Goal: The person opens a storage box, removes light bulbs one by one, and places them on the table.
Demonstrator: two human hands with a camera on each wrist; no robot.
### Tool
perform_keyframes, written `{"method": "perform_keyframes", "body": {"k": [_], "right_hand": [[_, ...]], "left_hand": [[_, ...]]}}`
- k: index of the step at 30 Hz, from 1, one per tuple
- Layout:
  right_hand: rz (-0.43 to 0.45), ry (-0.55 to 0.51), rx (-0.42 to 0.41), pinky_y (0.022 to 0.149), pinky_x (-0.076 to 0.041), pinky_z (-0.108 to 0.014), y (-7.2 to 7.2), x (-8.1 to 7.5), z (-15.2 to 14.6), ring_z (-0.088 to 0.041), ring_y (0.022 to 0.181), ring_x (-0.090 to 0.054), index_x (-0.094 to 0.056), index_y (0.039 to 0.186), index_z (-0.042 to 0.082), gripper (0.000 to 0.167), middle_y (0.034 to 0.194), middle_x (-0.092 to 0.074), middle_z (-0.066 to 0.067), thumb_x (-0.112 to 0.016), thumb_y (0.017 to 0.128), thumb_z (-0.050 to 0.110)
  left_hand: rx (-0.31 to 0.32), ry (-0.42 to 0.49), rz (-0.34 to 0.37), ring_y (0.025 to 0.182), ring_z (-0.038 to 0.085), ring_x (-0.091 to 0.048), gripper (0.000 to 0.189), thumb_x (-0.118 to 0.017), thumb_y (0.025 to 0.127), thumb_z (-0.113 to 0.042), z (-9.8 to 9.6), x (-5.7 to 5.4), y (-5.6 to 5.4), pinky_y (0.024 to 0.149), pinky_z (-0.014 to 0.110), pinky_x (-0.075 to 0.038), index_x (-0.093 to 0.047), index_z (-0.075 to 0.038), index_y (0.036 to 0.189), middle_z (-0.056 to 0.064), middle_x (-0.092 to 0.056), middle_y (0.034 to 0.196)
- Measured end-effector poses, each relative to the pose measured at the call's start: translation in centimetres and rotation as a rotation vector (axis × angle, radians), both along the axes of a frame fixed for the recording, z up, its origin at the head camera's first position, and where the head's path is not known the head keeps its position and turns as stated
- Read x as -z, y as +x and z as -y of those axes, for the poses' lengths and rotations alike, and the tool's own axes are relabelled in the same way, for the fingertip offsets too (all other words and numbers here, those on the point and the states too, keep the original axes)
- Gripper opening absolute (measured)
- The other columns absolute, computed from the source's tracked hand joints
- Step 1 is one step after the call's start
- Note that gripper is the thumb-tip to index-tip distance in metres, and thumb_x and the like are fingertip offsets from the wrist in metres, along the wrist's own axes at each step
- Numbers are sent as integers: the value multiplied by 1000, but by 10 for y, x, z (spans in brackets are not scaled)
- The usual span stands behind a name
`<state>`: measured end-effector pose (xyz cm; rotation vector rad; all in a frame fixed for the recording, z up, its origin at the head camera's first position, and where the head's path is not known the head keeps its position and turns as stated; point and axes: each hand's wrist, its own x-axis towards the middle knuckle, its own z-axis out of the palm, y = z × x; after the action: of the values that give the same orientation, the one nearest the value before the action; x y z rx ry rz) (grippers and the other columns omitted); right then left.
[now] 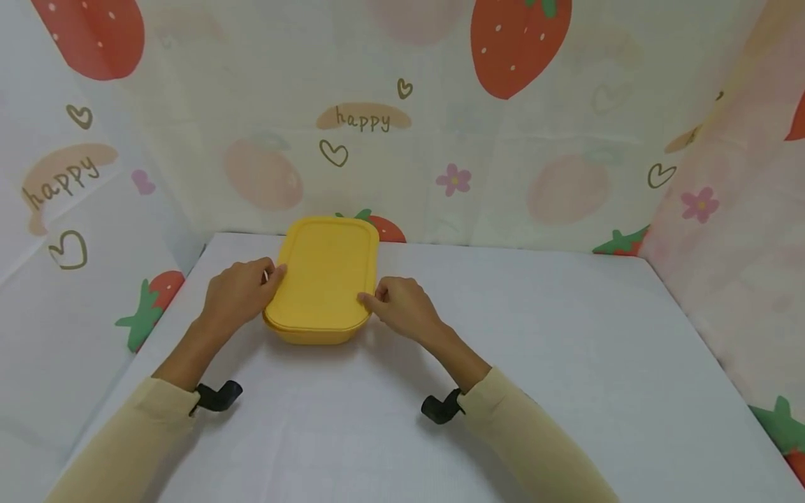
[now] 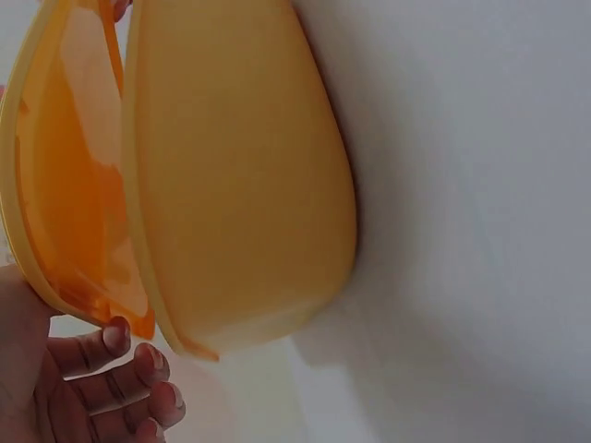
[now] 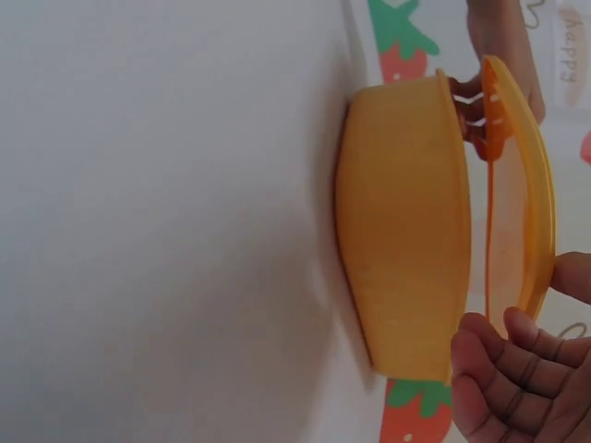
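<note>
A yellow plastic box (image 1: 317, 338) stands on the table left of the middle, its long side pointing away from me. Over it is its yellow lid (image 1: 327, 272), held by both hands at opposite long edges. My left hand (image 1: 235, 297) pinches the left edge, thumb on top and fingers beneath. On the other side my right hand (image 1: 405, 307) pinches the right edge near the front corner. Both wrist views show a gap between the raised lid (image 3: 537, 203) and the box rim (image 2: 138, 203). The lid hides the inside of the box in the head view.
A white cloth covers the table (image 1: 541, 363). Behind it hangs a fabric backdrop (image 1: 490, 133) printed with strawberries, hearts and flowers, with side panels at left and right. A black curved piece (image 1: 220, 397) sits at each sleeve cuff.
</note>
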<state>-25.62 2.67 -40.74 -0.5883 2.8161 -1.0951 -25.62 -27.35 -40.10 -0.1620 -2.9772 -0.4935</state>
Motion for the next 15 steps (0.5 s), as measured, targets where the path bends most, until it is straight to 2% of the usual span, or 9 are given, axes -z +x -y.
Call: {"method": "perform_keyframes", "body": {"k": [8,15], "right_hand": [[-33,-28,-26,51,-38,-24,16,-5,-20,-14,58,-51,-61,77,12,34,63,-58,0,-70,96,38],[-49,-32,-22,50,-37,-24,33,-8,-39,-12,56,-48,-61,75,13,33,61,-55,1,-71,95,37]], "left_hand": [[0,-18,25,53,20,-49,41,-48,106,-42,-20,-9,15,48,29,-38,-59,-3,102,4,-52,62],[41,-45,-83,49,19,-43,36,-50,105,-38,-38,-11,29,45,29,-31,-57,-8,86,2,-46,56]]}}
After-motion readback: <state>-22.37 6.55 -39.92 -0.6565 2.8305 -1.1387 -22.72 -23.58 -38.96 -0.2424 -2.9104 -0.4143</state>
